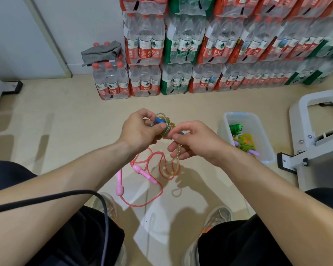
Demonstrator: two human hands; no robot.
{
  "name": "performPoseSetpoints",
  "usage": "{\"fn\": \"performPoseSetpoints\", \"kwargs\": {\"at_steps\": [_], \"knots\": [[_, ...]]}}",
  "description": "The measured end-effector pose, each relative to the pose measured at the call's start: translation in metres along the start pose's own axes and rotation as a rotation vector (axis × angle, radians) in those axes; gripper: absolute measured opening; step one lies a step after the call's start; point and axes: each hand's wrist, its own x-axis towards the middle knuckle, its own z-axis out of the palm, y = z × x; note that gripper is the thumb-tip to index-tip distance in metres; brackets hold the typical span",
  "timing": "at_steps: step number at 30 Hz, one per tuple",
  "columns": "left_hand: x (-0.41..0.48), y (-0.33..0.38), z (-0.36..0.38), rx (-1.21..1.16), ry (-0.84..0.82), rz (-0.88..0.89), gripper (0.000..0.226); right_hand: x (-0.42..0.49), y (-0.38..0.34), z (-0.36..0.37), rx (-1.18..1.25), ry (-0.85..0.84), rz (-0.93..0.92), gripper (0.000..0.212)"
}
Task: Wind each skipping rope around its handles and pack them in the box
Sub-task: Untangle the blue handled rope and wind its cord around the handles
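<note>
Beige floor (69, 116), bottled-water packs (181, 48) stacked behind. Left hand (140, 129) grips blue handles (159, 120) as winding core. Right hand (194, 141) fingers (183, 128) pinch beaded rope (166, 129), likely keeping coil tight. Pink rope (142, 173) loose on floor, unwound. Box (262, 135) near right hand, presumably for reach.

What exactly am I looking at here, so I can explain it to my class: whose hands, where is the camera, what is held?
No machine here: a person wears a camera on the head, looking down at two bare hands. The left hand grips the blue handles of a beaded rope, partly coiled round them; the right hand pinches its loose part. On the floor lies a pink rope, unwound. The clear box at right holds bundled ropes. Water bottle packs stand behind.
</note>
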Motion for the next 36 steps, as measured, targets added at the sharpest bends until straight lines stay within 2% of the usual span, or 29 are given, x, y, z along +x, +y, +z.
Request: {"fn": "performPoseSetpoints", "kwargs": {"at_steps": [4,8,12,15,23,29,32,36], "knots": [[0.002,-0.001,0.001,0.025,-0.019,0.0,0.023,0.0,-0.001,-0.006,0.16,-0.084,0.045,0.034],[0.008,0.0,-0.003,-0.002,-0.037,-0.054,0.023,-0.003,-0.001,-0.008,0.144,-0.13,-0.079,0.024],[0.007,0.0,-0.004,-0.077,-0.109,-0.102,0.023,0.004,0.003,-0.007,-0.081,0.021,-0.166,0.013],[0.003,0.0,-0.001,-0.054,-0.142,-0.071,0.029,0.009,0.005,-0.009,-0.219,0.144,-0.308,0.027],[-0.004,0.004,0.003,0.067,-0.174,0.013,0.021,0.01,0.001,0.0,-0.031,0.259,-0.344,0.027],[-0.012,0.005,0.011,-0.003,-0.241,0.007,0.023,0.008,-0.002,0.002,-0.003,0.341,-0.337,0.023],[-0.016,0.005,0.016,-0.057,-0.234,-0.051,0.027,0.005,-0.007,0.005,0.077,0.275,-0.354,0.015],[-0.017,0.004,0.015,-0.077,-0.162,-0.116,0.034,0.002,-0.009,0.009,0.168,0.153,-0.356,0.026]]}}
